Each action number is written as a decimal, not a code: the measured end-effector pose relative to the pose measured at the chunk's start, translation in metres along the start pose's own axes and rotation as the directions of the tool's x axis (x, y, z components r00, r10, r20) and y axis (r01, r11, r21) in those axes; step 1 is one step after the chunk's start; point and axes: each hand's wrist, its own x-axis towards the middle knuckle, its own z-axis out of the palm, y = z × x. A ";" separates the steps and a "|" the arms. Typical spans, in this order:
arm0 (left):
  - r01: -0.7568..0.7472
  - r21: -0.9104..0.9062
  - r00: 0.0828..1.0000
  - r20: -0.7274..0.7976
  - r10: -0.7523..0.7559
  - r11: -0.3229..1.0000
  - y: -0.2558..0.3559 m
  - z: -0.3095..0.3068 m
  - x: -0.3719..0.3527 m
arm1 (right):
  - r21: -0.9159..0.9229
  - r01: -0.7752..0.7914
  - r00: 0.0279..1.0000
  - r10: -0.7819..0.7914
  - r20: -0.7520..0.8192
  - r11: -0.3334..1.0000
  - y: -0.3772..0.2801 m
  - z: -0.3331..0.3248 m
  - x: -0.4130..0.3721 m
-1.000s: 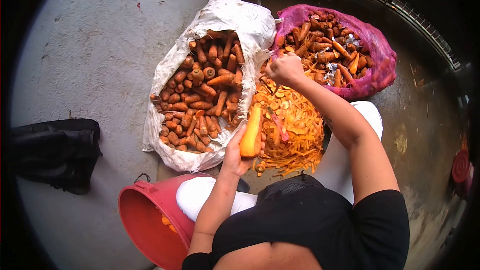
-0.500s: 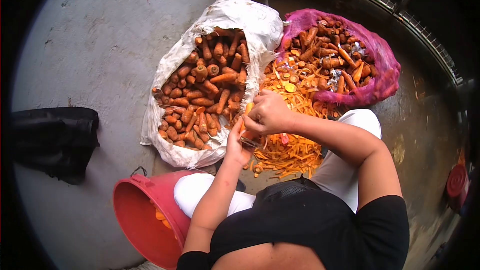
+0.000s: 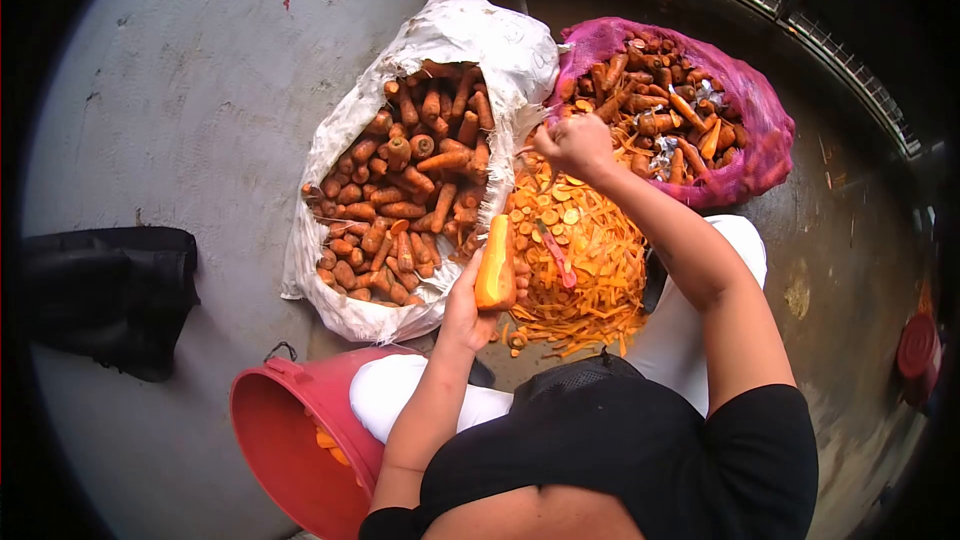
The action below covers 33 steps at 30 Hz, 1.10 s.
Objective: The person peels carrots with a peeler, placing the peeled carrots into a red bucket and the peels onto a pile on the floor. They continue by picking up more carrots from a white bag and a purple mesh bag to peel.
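In my left hand [image 3: 468, 308] rests a peeled carrot [image 3: 495, 275], bright orange and held upright with its thick end in the palm; the fingers wrap around it. My right hand [image 3: 578, 145] is a closed fist, up and away from the carrot, over the far side of a heap of orange peelings [image 3: 600, 290]. Something thin shows at the fist's left side, but I cannot make out what it is. A red-handled tool [image 3: 560, 260] lies on the peelings among cut carrot ends.
A white sack [image 3: 330, 150] full of unpeeled carrots lies open at the left. Beyond the peelings is a pink mesh sack [image 3: 775, 140] with more carrots and scraps. A red bucket [image 3: 290, 440] holding some orange pieces tilts by my left knee. Black cloth [image 3: 115, 290] lies far left.
My right hand has moved up and away from the carrot to the far side. My left hand still holds the carrot, now in plain view; the red-handled tool is uncovered.
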 end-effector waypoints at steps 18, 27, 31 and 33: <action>-0.014 -0.195 0.988 -0.156 -0.016 0.981 -0.006 0.008 0.017 | 0.320 0.530 0.844 -0.524 -0.112 0.785 -0.078 -0.005 -0.059; 0.002 0.056 0.995 0.098 -0.008 0.998 -0.006 -0.004 -0.004 | -0.159 0.010 0.999 -0.004 0.040 0.987 0.015 0.007 -0.001; -0.007 -0.045 1.000 0.024 0.008 0.999 0.000 -0.010 0.005 | 0.008 -0.067 0.973 0.063 0.223 0.998 -0.017 -0.005 -0.003; 0.019 -0.081 0.999 -0.031 -0.022 0.997 0.002 -0.014 0.013 | 0.168 0.071 0.990 -0.090 0.107 0.983 -0.038 0.002 -0.019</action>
